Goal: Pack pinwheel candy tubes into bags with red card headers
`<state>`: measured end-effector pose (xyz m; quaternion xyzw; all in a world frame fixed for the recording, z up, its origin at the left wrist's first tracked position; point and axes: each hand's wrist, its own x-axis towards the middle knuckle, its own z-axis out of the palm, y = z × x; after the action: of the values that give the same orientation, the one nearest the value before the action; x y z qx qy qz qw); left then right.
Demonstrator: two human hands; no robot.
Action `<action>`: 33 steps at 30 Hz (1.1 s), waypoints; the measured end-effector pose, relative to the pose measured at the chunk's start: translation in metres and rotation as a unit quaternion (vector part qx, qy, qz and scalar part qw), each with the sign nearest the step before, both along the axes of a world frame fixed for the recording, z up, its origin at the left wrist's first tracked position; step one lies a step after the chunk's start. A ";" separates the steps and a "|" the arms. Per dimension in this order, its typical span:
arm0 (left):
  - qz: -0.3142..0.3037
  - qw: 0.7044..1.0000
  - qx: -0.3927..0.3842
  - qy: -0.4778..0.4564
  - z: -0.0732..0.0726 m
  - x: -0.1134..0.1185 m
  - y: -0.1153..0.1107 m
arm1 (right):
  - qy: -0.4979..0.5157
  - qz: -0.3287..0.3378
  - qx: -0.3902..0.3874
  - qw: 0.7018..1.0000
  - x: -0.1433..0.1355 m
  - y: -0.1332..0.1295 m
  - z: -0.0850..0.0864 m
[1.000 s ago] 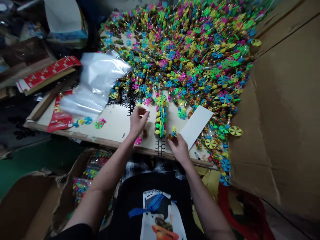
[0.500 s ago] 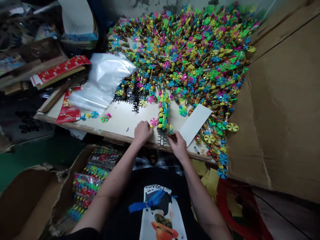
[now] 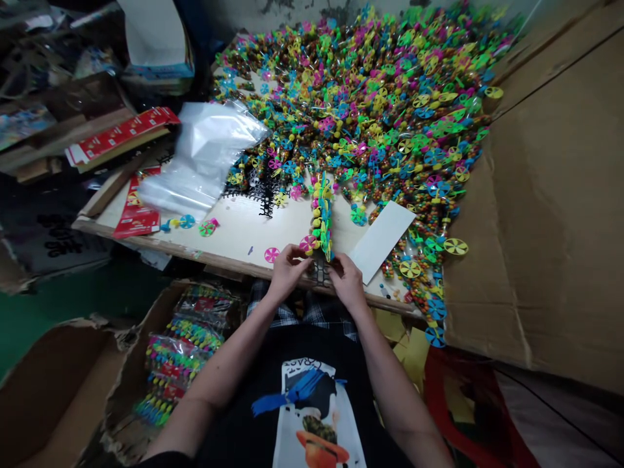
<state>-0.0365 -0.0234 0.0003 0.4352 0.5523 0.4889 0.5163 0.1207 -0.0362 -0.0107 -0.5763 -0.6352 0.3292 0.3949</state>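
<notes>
A narrow row of colourful toys (image 3: 322,211), yellow, green, blue and pink, stands on a black plastic rack (image 3: 320,272) near the table's front edge. My left hand (image 3: 288,266) is at the left of the row's near end, fingers curled around a toy with a pink wheel (image 3: 307,244). On the right side, my right hand (image 3: 345,276) pinches at the near end of the row, by a green and yellow piece. What its fingertips hold is too small to make out. Another pink wheel (image 3: 272,255) lies left of my left hand.
A large heap of bagged toys (image 3: 380,110) covers the back and right of the table. Clear bags (image 3: 205,149) and red cards (image 3: 139,211) lie left. A white card (image 3: 385,240) is right of my hands. An open carton (image 3: 121,364) stands below left.
My left hand has moved right and slightly down to the row's near end. My right hand has closed in on the row with its small yellow-green toy. A second pink wheel now shows at left.
</notes>
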 end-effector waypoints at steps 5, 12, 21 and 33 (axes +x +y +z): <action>-0.027 0.999 -0.022 -0.026 -0.003 -0.001 0.000 | -0.014 0.003 -0.003 1.000 0.000 0.000 -0.001; 0.027 0.992 0.072 0.098 0.002 -0.005 -0.002 | 0.012 0.009 -0.009 1.000 -0.007 0.002 0.004; 0.011 0.995 0.057 0.081 -0.004 -0.003 0.003 | 0.026 -0.014 -0.017 0.999 -0.011 0.007 0.002; -0.031 0.998 0.054 0.023 -0.005 0.002 0.008 | -0.056 0.001 0.018 0.998 -0.007 0.006 0.000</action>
<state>-0.0340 -0.0155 -0.0051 0.4905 0.5231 0.4915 0.4942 0.1137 -0.0306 -0.0104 -0.5862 -0.6628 0.2851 0.3686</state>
